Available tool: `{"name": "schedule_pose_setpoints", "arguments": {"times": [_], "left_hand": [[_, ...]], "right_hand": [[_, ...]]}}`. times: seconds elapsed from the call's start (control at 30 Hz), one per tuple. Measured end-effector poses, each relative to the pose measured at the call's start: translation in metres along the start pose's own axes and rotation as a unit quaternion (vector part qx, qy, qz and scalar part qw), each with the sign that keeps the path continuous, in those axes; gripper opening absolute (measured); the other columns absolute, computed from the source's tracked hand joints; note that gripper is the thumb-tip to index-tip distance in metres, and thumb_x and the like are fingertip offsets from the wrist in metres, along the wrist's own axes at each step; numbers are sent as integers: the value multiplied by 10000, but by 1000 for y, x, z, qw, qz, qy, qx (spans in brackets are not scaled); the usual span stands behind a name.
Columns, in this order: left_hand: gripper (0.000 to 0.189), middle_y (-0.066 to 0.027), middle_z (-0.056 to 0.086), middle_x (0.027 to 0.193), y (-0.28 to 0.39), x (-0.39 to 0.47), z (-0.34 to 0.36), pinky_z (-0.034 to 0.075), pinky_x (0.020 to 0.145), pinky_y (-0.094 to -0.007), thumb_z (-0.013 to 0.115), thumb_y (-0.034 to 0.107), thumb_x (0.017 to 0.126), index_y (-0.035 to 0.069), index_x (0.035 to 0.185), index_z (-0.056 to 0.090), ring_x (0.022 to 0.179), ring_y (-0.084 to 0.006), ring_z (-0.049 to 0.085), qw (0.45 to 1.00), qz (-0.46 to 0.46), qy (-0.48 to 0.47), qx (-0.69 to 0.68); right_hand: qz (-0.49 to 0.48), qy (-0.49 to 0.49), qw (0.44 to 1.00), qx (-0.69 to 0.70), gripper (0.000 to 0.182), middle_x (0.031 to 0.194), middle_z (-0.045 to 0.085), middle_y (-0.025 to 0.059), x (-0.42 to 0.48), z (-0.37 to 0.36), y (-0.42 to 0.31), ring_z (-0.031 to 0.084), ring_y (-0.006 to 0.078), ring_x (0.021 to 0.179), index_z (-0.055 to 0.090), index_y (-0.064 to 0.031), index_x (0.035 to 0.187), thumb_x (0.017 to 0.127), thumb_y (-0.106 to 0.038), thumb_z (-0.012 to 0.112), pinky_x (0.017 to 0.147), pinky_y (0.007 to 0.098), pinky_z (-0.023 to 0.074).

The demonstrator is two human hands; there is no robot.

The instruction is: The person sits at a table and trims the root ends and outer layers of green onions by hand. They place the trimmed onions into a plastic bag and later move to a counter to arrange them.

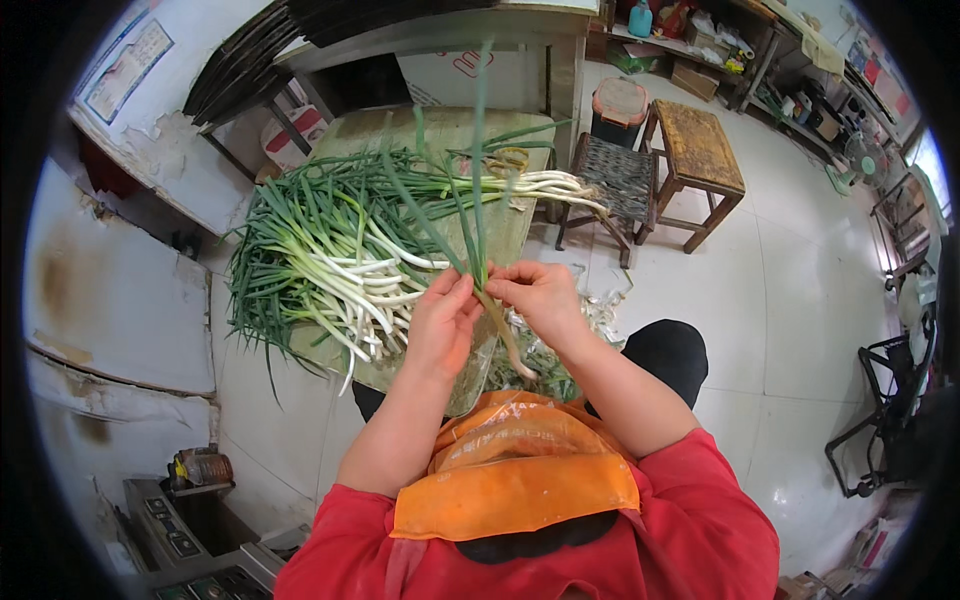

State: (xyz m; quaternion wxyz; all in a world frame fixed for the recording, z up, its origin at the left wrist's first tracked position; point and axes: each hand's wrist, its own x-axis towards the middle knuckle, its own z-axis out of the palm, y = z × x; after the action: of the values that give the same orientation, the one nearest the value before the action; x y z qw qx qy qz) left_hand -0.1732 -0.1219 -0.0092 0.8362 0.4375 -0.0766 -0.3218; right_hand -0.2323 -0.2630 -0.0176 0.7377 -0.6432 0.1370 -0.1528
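Observation:
Between my two hands hangs one green onion (501, 330), its leaves pointing away from me and its brownish root end down toward my lap. My left hand (448, 319) grips the stalk where green meets pale. Thumb and fingers of my right hand (541, 296) pinch the same stalk from the other side. A large heap of green onions (330, 262) with white stems lies left of my hands on a worn table (487, 225). Farther back, several green onions with roots (555, 184) reach past the table's right edge. Scissors (510, 159) lie partly among the leaves.
Peeled scraps (551, 356) pile up below the table's right side, by my knee. Right of the table stand a low woven stool (615, 176), a wooden stool (697, 146) and a lidded bin (619, 105). A white cabinet (120, 285) borders the left.

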Motion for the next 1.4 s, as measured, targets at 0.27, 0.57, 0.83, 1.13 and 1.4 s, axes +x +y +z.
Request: {"name": "schedule_pose_setpoints", "arguments": {"times": [0.27, 0.57, 0.83, 1.13, 1.4], "left_hand": [[197, -160, 611, 1102, 19, -18, -10, 506, 885, -362, 533, 85, 923, -23, 1087, 530, 1025, -273, 610, 990, 70, 100, 71], [285, -201, 586, 1134, 37, -32, -3, 483, 929, -374, 519, 40, 895, -75, 1153, 481, 1096, -291, 575, 997, 23, 36, 64], [282, -147, 610, 1110, 24, -32, -20, 464, 900, -352, 569, 47, 878, -33, 1146, 538, 994, -239, 605, 998, 33, 18, 48], [193, -163, 628, 1072, 21, -31, -20, 492, 871, -376, 538, 81, 905, -23, 1064, 569, 961, -256, 622, 998, 39, 31, 34], [174, -194, 621, 984, 68, -9, -48, 533, 827, -410, 532, 141, 934, -16, 1003, 503, 897, -277, 639, 983, 153, 76, 62]], "right_hand": [[-12, -41, 992, -115, 191, 684, 652, 76, -27, 10, 0, 574, 87, 615, 670, 26, 820, 761, -155, 682, 561, 266, 462], [-322, 16, 927, -191, 179, 751, 647, 141, -33, 40, -4, 613, 239, 629, 654, 11, 838, 726, -108, 726, 563, 295, 469], [-37, -7, 994, -106, 147, 752, 668, 127, -44, 38, -7, 601, 132, 622, 677, 18, 844, 760, -101, 697, 562, 283, 457], [-230, 60, 960, -151, 97, 661, 586, 137, -42, 41, -5, 590, 261, 599, 624, 9, 722, 735, -70, 678, 550, 338, 448], [-326, -38, 888, -323, 113, 696, 525, 123, -66, 0, 20, 541, 316, 658, 539, -27, 730, 724, -34, 652, 574, 389, 437]]}}
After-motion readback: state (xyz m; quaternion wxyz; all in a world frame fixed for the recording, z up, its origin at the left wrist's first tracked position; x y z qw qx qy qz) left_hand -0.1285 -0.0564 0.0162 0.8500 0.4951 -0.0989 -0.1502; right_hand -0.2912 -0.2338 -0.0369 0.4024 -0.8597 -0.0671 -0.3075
